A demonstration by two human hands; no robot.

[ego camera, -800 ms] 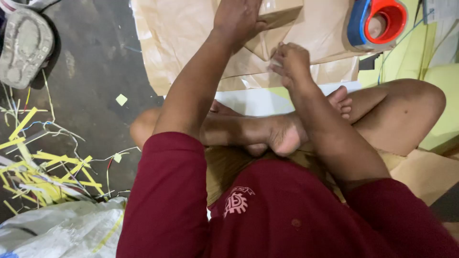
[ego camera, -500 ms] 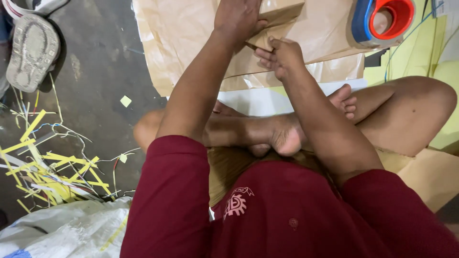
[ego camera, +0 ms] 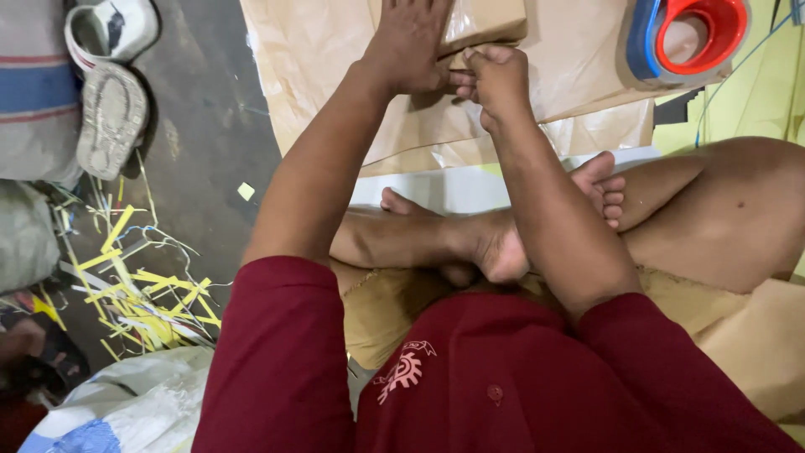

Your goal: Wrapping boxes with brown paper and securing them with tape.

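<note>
Brown paper (ego camera: 335, 75) covers the floor, with a tape roll (ego camera: 688, 38) right of the grips. The parcel (ego camera: 486, 21) is pressed flat under the spread left hand (ego camera: 411, 42), while its paper edge is pinched by the right hand (ego camera: 499, 75). That fold is best kept tight and flat.

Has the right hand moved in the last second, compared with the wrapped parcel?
Yes. The right hand has slid along the brown paper parcel toward the left hand, and now touches its thumb.

- Two hands of mine: left hand (ego camera: 411, 42), right hand (ego camera: 496, 77).
- One brown paper-wrapped parcel (ego camera: 490, 17) under them.
- One tape dispenser (ego camera: 689, 38).
- Two sandals (ego camera: 109, 117).
- One heap of yellow paper strips (ego camera: 142, 289).
</note>
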